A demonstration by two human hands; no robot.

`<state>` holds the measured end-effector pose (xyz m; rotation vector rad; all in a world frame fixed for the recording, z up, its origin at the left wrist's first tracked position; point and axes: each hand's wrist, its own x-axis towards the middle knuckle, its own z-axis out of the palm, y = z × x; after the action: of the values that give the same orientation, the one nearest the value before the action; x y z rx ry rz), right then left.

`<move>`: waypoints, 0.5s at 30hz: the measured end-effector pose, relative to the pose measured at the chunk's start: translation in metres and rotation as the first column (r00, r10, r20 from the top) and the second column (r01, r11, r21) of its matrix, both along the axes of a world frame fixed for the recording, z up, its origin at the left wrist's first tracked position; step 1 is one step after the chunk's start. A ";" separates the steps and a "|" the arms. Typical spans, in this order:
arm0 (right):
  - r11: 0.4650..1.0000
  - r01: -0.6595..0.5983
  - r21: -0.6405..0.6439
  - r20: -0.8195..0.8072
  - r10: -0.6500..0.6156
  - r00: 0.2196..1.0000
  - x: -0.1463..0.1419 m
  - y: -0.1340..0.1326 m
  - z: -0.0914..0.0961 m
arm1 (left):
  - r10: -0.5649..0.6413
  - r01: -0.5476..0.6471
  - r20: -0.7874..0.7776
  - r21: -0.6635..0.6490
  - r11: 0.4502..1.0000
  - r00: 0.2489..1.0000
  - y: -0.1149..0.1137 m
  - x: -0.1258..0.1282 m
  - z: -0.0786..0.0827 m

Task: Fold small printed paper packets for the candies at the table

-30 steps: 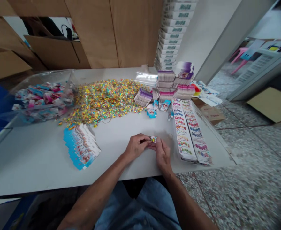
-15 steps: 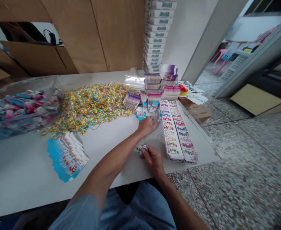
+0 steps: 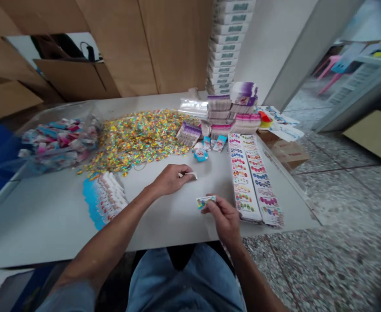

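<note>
My left hand (image 3: 172, 178) is over the middle of the table, its thumb and fingers pinched on a small white piece of paper or card (image 3: 193, 175). To its right, my right hand (image 3: 225, 215) grips a small printed card (image 3: 205, 201) with colourful pictures, held between thumb and fingers. Beyond both hands lie a blue box (image 3: 200, 155) and two upright-lying blue packets, one of them a blue-and-white packet (image 3: 220, 143). Right of my right hand are two long stacks of printed nail-design cards (image 3: 242, 173).
A spread of shiny yellow multicoloured pieces (image 3: 145, 134) covers the table's back. A clear bag of small packets (image 3: 60, 141) sits at left, with fanned blue-and-white cards (image 3: 108, 197) nearer. Purple and pink card bundles (image 3: 219, 106) stand at the back right, before stacked white boxes (image 3: 224, 56).
My left hand has drawn back from the blue packets towards the left, with the white piece in its pinch. My right hand still holds its card, now turned more into view. The camera view has shifted.
</note>
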<state>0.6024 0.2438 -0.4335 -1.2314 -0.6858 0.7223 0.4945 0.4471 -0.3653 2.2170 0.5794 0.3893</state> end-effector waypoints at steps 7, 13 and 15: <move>0.984 -0.160 0.078 0.051 0.156 0.986 -0.019 0.026 0.014 | -0.083 0.056 -0.136 -0.191 0.980 0.987 -0.023 -0.074 0.004; 0.945 -0.326 0.008 0.432 0.291 0.854 -0.027 0.043 0.013 | 0.002 0.007 0.019 -0.485 0.874 1.000 -0.029 -0.081 -0.034; 0.928 -0.368 -0.051 0.591 0.325 0.738 -0.020 0.049 0.016 | 0.010 0.011 0.034 -0.558 0.830 0.999 -0.029 -0.084 -0.042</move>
<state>0.5827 0.2924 -0.4179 -1.2827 -1.4868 0.6013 0.4108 0.4179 -0.4076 1.6391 0.5849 0.2183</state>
